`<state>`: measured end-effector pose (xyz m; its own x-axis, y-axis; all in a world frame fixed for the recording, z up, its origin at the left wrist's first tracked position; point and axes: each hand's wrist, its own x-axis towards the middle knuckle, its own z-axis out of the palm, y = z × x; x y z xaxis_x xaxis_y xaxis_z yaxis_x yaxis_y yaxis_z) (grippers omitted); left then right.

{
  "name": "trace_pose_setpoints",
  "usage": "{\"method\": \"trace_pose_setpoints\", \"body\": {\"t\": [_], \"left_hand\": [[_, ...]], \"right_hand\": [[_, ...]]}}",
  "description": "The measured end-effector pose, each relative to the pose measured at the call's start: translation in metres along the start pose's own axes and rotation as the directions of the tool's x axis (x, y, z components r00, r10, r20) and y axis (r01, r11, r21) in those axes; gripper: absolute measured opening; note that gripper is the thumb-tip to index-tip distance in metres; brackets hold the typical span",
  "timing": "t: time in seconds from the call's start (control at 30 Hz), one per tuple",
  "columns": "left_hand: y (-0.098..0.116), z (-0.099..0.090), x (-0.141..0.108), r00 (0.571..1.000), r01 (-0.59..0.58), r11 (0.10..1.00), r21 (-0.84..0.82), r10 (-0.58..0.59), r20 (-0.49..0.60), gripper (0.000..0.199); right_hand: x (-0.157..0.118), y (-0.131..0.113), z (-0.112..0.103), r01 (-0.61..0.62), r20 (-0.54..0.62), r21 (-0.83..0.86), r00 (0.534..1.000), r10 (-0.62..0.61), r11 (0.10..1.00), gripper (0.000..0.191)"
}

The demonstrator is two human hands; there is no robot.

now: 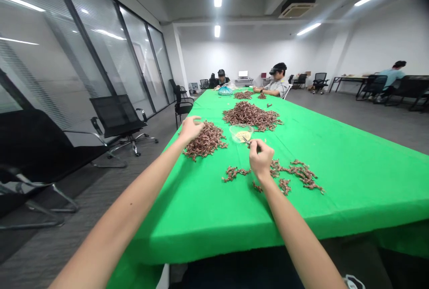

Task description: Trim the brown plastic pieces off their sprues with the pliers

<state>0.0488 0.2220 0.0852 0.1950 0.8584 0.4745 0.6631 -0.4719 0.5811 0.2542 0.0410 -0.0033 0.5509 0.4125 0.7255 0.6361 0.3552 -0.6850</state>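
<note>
My left hand point(191, 129) hovers at the upper edge of a heap of small reddish-brown, knobbly pieces point(208, 142), fingers loosely curved and apart, with nothing visible in them. In my right hand point(261, 158) is a thin dark metal tool that looks like tweezers point(246, 140), pinched between thumb and fingers. Its tip is at the near rim of a clear round bowl point(232, 134). Pale small bits point(243, 136) lie inside that bowl. Loose brown pieces point(303, 174) are scattered around and beyond my right wrist.
A larger brown heap point(251, 115) sits just behind the bowl. Green cloth point(351, 163) covers the long table. Farther down are a blue bag point(225, 91) and smaller heaps. One person point(276, 84) sits on the right side, another point(221, 78) at the far end. Office chairs point(117, 116) stand left.
</note>
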Motion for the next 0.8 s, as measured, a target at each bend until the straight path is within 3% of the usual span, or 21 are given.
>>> {"method": "trace_pose_setpoints", "body": {"t": [0.1, 0.2, 0.33, 0.53, 0.63, 0.73, 0.8], "left_hand": [[0.009, 0.016, -0.036, 0.986, -0.105, 0.993, -0.061, 0.112, 0.122, 0.035], [0.020, 0.037, -0.077, 0.909, -0.237, 0.970, -0.050, 0.239, 0.340, 0.029], [0.030, 0.060, -0.117, 0.847, -0.299, 0.954, 0.027, 0.252, 0.469, 0.029], [0.033, 0.073, -0.128, 0.800, -0.377, 0.926, -0.036, 0.345, 0.491, 0.038], [0.041, 0.077, -0.132, 0.745, -0.437, 0.895, -0.089, 0.415, 0.523, 0.042], [0.049, 0.084, -0.139, 0.689, -0.483, 0.870, -0.097, 0.446, 0.572, 0.034], [0.052, 0.089, -0.143, 0.680, -0.498, 0.859, -0.116, 0.470, 0.563, 0.023]], "right_hand": [[0.005, 0.007, -0.002, -0.089, -0.076, 0.044, 0.993, 0.092, 0.995, 0.036], [0.009, 0.018, -0.003, -0.173, -0.125, 0.118, 0.974, 0.188, 0.978, 0.037], [0.014, 0.031, -0.003, -0.254, -0.152, 0.185, 0.947, 0.283, 0.949, 0.036], [0.014, 0.035, -0.002, -0.279, -0.149, 0.188, 0.940, 0.308, 0.942, 0.035], [0.014, 0.033, -0.002, -0.277, -0.145, 0.162, 0.943, 0.300, 0.947, 0.035], [0.013, 0.031, -0.002, -0.280, -0.130, 0.139, 0.946, 0.298, 0.950, 0.036], [0.013, 0.031, -0.002, -0.287, -0.119, 0.131, 0.946, 0.303, 0.949, 0.036]]}}
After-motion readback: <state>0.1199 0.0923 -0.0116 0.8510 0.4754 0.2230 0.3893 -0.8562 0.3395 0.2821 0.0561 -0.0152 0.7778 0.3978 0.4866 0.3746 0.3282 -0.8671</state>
